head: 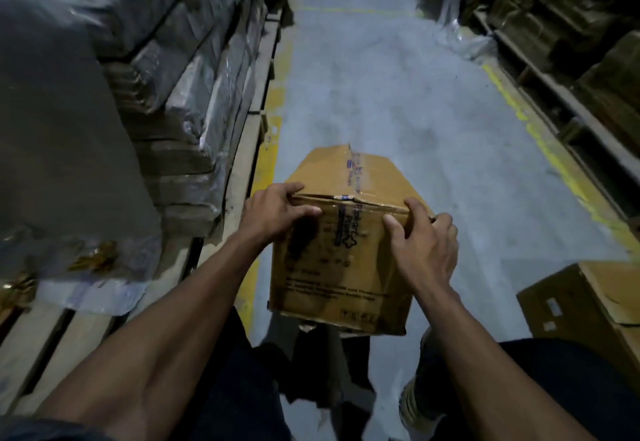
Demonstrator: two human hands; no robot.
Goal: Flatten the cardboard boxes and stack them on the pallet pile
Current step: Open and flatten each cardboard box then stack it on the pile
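Observation:
A brown cardboard box [341, 267] with printed tape along its top seam is held above the grey aisle floor in front of me. It still has its box shape and its top is taped closed. My left hand [277, 210] grips the upper left corner, fingers curled over the top edge. My right hand [424, 236] grips the upper right corner, thumb on the near face and fingers over the top. On the left stands a pile of flattened cardboard [173, 163] on a wooden pallet [242, 163].
Another brown box [588, 305] stands on the floor at the right. Wrapped goods [194, 70] sit on pallets along the left; shelving with cartons [571, 42] lines the right. Yellow lines [540, 139] edge the grey aisle floor [381, 94]. My feet are below the box.

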